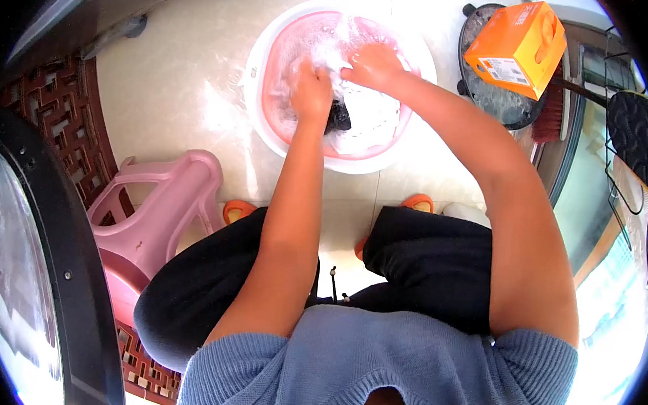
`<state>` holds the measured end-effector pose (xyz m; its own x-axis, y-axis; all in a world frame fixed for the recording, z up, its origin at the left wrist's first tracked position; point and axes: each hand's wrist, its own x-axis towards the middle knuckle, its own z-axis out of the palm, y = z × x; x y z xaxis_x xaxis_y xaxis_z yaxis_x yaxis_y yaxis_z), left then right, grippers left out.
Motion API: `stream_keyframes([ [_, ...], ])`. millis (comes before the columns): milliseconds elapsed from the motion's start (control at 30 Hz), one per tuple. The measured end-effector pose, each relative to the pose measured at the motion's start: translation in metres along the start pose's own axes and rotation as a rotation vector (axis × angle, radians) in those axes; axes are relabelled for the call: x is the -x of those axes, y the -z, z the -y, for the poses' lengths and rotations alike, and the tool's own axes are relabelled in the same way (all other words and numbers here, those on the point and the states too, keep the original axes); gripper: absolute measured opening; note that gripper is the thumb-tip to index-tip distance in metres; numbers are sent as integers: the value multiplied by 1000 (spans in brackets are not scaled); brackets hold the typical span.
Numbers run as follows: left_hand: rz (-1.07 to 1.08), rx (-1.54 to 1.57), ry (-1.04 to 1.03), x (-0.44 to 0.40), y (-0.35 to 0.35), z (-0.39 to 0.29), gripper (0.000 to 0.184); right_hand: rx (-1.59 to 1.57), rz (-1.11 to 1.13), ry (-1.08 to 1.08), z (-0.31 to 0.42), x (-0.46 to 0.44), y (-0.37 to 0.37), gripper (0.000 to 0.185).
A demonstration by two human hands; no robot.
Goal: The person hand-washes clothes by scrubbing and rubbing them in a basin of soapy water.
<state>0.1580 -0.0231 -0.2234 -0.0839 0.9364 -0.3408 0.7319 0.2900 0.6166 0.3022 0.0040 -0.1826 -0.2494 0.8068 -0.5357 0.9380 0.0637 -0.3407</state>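
Note:
A round pink-and-white basin (pixel 255 98) stands on the floor, filled with sudsy water. In it lie a white cloth (pixel 373 120), bright and partly lost in glare, and a dark piece of fabric (pixel 339 117). My left hand (pixel 312 90) is over the left half of the basin, its fingers closed on the white cloth among the suds. On the other side, my right hand (pixel 374 66) grips another part of the same cloth, thumb pointing toward the left hand. Foam and glare blur the fingertips of both hands.
A pink plastic stool (pixel 168 200) stands at the left on a brown patterned mat (pixel 59 101). At the upper right, an orange box (pixel 517 47) rests on a round dark-rimmed object (pixel 486 101). A red-bristled brush (pixel 550 116) and a wire rack (pixel 613 146) are beside it.

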Motion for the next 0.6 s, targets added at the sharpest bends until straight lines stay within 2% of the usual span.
stream_keyframes([
  [33, -8, 1, -2, -8, -2, 0, 38, -30, 63, -85, 2, -9, -1, 35],
  [67, 5, 596, 164, -14, 3, -5, 37, -150, -195, 37, 9, -8, -3, 28],
  [100, 25, 1192, 331, -17, 6, -9, 37, -146, -197, 37, 11, -4, -2, 28],
  [133, 203, 1767, 336, -16, 12, -8, 40, -261, -333, 237, 14, 8, -7, 25],
  [167, 208, 1766, 342, -8, 22, -11, 40, -379, -468, 435, 26, 26, -5, 25],
  [200, 466, 1873, 288, 0, 31, -13, 40, -316, -451, 520, 36, 41, -9, 30],
  [267, 586, 2098, 552, -7, 18, -13, 40, -287, -397, 622, 59, 68, -7, 37],
  [300, 590, 2098, 554, -1, 13, -15, 40, -323, -354, 638, 68, 76, -1, 39],
  [367, 302, 1851, 315, 13, 2, -17, 38, -272, -298, 590, 65, 68, -1, 39],
  [400, 242, 1805, 153, 20, -12, -11, 34, -307, -325, 487, 53, 53, -3, 37],
  [433, 438, 2092, 273, 15, -18, 2, 28, -338, -355, 384, 41, 37, -3, 36],
  [500, 77, 1699, 579, 22, 18, -42, 23, -267, -343, 167, 15, 15, 1, 34],
  [533, 74, 1699, 574, 16, 20, -37, 23, -262, -339, 184, 5, 13, 3, 32],
  [567, 110, 1503, 432, 8, 22, -26, 24, -264, -337, 191, -4, 9, 1, 32],
  [600, 145, 1305, 298, 4, 22, -17, 25, -270, -364, 287, -12, 8, -4, 33],
])
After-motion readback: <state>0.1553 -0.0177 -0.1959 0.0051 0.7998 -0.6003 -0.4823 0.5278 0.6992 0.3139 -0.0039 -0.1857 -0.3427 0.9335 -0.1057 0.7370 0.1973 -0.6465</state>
